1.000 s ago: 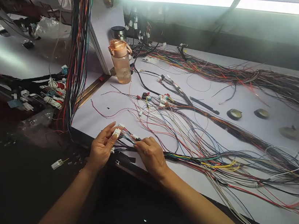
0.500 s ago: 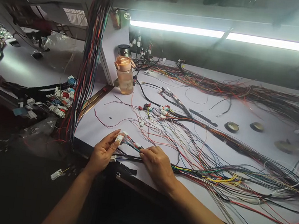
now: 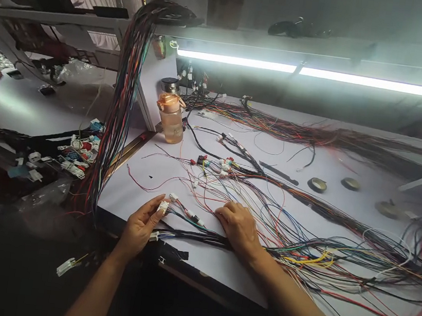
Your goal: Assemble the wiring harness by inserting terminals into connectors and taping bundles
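Observation:
My left hand [image 3: 139, 229] pinches a white multi-pin connector [image 3: 163, 206] between thumb and fingers at the table's front edge. Wires run from this connector to the right into the black-wrapped wire harness [image 3: 200, 237]. Just beyond it lies a smaller white connector [image 3: 173, 197] on a short lead with white and black sleeves. Another white connector [image 3: 154, 236] lies below my left hand. My right hand [image 3: 240, 229] rests over the loose wires with its fingers curled down. Its fingertips are beside a thin red wire, and what they hold is hidden.
A drink bottle [image 3: 171, 119] stands at the back left beside a hanging wire bundle [image 3: 123, 100]. Tape rolls [image 3: 317, 185] and a dark flat blade-like tool [image 3: 279, 173] lie farther back. Long wire bundles [image 3: 296, 128] cross the table's rear. Several connectors [image 3: 79, 153] hang off to the left.
My right hand has let go of the sleeved wires near the left connector and moved right over the loose wires. My left hand keeps its connector. The view has tilted up slightly.

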### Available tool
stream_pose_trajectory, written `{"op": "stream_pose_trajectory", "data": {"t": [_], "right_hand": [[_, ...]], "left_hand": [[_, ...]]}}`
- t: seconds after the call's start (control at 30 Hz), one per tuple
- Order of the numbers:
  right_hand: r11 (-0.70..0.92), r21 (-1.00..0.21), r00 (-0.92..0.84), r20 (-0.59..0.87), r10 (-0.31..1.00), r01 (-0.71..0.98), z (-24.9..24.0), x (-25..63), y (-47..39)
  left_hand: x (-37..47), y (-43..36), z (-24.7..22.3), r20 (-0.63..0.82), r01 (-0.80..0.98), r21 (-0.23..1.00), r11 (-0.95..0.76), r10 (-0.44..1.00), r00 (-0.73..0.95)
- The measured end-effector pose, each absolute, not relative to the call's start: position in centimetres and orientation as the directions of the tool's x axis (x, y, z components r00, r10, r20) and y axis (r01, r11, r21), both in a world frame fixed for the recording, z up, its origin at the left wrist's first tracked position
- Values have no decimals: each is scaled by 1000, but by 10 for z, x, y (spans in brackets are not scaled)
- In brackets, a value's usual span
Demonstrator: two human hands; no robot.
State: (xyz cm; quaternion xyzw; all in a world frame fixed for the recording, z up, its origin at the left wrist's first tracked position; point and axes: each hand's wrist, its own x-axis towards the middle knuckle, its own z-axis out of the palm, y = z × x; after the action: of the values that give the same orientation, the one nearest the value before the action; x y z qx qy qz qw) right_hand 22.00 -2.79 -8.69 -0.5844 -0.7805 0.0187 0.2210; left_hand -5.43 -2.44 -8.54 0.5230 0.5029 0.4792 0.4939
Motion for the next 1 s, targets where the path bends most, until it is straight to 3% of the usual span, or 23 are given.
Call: {"op": "stream_pose_trajectory", "data": {"t": [0.27, 0.43, 0.67, 0.8, 1.0], "right_hand": [[407, -305, -306, 330, 893, 861, -87, 220, -27], [343, -331, -196, 406, 893, 879, -84, 227, -23], [330, -243, -251, 305, 919, 912, -84, 222, -23], [328, -317, -213, 348, 913, 890, -78, 228, -25], [238, -440, -2, 473, 881, 866, -65, 293, -41]], "left_hand": [[-55, -22, -87, 11, 96, 995, -10, 1000, -4], [-57, -22, -89, -23, 120, 992, 26, 999, -22], [-54, -22, -84, -20, 127, 992, 24, 999, -36], [-51, -22, -82, -9, 130, 991, 18, 998, -68], [-47, -24, -78, -6, 137, 990, 16, 997, -73]]}}
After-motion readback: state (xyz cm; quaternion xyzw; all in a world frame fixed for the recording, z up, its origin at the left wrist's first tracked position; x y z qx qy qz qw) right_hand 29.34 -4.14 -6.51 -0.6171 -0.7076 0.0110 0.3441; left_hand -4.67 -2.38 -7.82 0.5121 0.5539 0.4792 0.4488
